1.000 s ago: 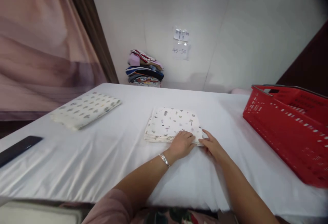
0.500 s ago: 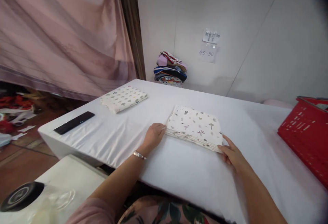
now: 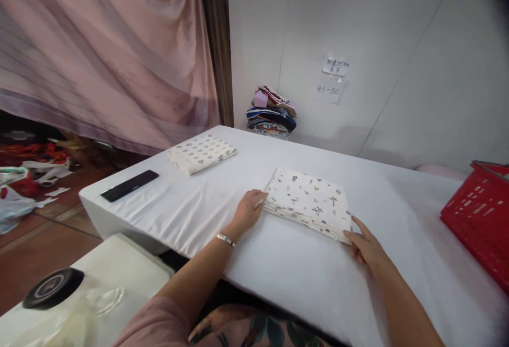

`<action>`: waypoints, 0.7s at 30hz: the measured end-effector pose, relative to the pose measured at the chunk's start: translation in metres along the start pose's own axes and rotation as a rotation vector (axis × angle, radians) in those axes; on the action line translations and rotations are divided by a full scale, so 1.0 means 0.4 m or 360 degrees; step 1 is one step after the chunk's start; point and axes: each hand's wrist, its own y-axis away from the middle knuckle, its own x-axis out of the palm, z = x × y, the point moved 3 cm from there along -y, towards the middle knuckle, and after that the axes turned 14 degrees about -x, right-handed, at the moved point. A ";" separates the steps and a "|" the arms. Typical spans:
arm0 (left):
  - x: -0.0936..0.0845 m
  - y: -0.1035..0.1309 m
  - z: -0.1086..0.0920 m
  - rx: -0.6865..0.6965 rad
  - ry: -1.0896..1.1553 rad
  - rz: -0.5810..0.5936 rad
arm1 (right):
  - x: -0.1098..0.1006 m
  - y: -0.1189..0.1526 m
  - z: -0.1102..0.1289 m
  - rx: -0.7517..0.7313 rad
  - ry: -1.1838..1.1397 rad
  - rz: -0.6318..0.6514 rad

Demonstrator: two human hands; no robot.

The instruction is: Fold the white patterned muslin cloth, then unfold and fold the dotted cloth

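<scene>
A white folded cloth point(image 3: 306, 196) printed with small palms and animals lies flat on the white-covered table point(image 3: 286, 273), its several layers stacked along the near edge. At the cloth's near left corner, my left hand point(image 3: 248, 210) is closed, fingertips pinching the edge. My right hand point(image 3: 366, 243) has thumb and forefinger around the near right corner. Farther left on the table rests a second folded cloth point(image 3: 203, 152), white with grey-green shapes, which neither hand touches.
A black phone-like slab point(image 3: 130, 185) lies near the table's left edge. On the right stands a red plastic basket point(image 3: 479, 214). A pile of folded fabrics point(image 3: 272, 114) sits behind the table by the wall. Lower left, a black round object point(image 3: 53, 287) rests on a pale surface.
The whole view has shifted, so everything appears a little farther right. Both hands keep their places at the cloth's two near corners, and the cloth looks unchanged.
</scene>
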 end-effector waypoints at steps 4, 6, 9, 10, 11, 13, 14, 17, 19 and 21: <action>0.004 -0.012 -0.005 0.0197 -0.0158 0.0064 | 0.001 0.005 0.010 0.0001 0.0025 0.0023; 0.004 -0.020 -0.006 0.0213 -0.0196 0.0086 | 0.002 0.009 0.021 0.0010 0.0036 0.0041; 0.002 -0.029 -0.006 0.0196 -0.0181 0.0152 | 0.005 0.016 0.038 0.0030 0.0033 0.0054; 0.001 -0.031 -0.006 0.0191 -0.0169 0.0177 | 0.006 0.018 0.043 0.0040 0.0032 0.0057; -0.001 -0.034 -0.007 0.0186 -0.0164 0.0199 | 0.006 0.019 0.046 0.0048 0.0032 0.0054; -0.005 -0.038 -0.010 0.0187 -0.0187 0.0238 | 0.006 0.020 0.049 0.0057 0.0040 0.0044; -0.007 -0.041 -0.012 0.0196 -0.0217 0.0257 | 0.006 0.019 0.049 0.0059 0.0049 0.0036; -0.009 -0.050 -0.018 0.0263 -0.0340 0.0327 | 0.006 0.014 0.041 0.0061 0.0107 -0.0006; -0.010 -0.056 -0.019 0.0321 -0.0413 0.0376 | 0.005 0.011 0.034 0.0058 0.0144 -0.0036; -0.010 -0.062 -0.015 0.0369 -0.0465 0.0419 | 0.004 0.007 0.027 0.0053 0.0144 -0.0040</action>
